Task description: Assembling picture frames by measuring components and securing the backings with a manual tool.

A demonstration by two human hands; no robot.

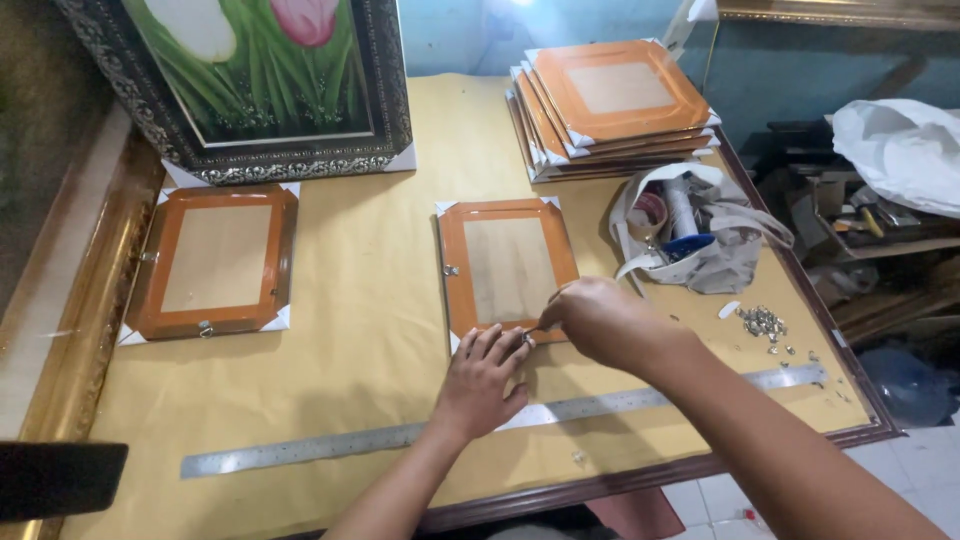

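An orange picture frame (508,268) lies face down near the middle of the table (370,300), its corners capped with white protectors. Both hands meet at the frame's lower edge. The left hand (483,378) rests flat beside the lower corner, fingers spread and pressing on a small metal fitting (525,340). The right hand (600,318) is closed around a thin tool whose tip touches that fitting; the tool itself is mostly hidden.

A long steel ruler (480,425) lies along the near edge of the table, under the left wrist. A second frame (215,262) lies toward the left edge, a stack of frames (615,105) at the far right corner, and a small heap of metal pieces (762,322) near the right edge.
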